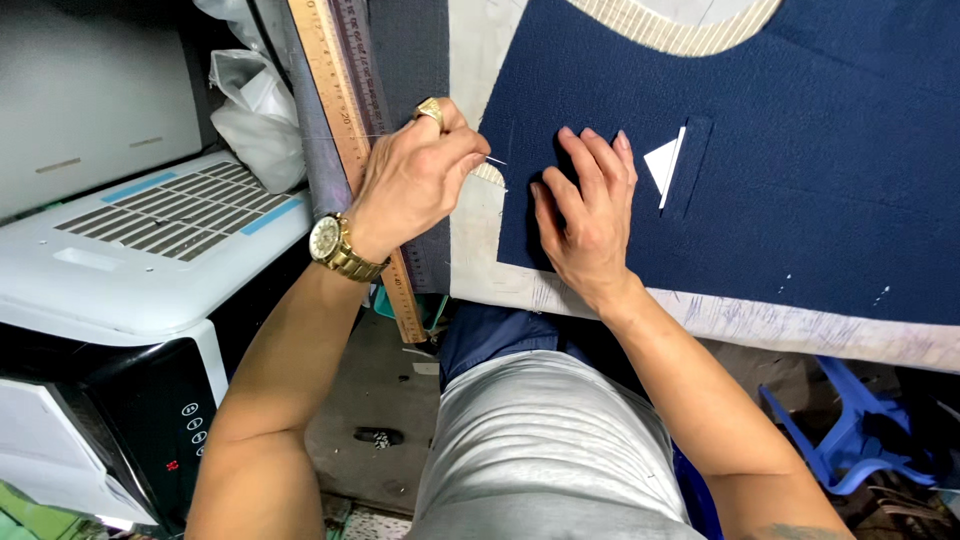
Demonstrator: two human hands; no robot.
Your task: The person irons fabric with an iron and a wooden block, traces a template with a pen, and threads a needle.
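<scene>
At far left stands a white appliance [150, 250] with a slatted vent. A white plastic bag [255, 115] lies beyond it. A wooden ruler [345, 130] runs along the table edge. The left hand [415, 180], with a gold watch [335, 250] at its wrist, pinches a needle [495, 159] at the left edge of the navy cloth [800, 200]. The right hand [590, 215] lies flat on the cloth, fingers slightly spread, just left of a white triangle [663, 163]. A blue stool [845, 440] sits near right.
</scene>
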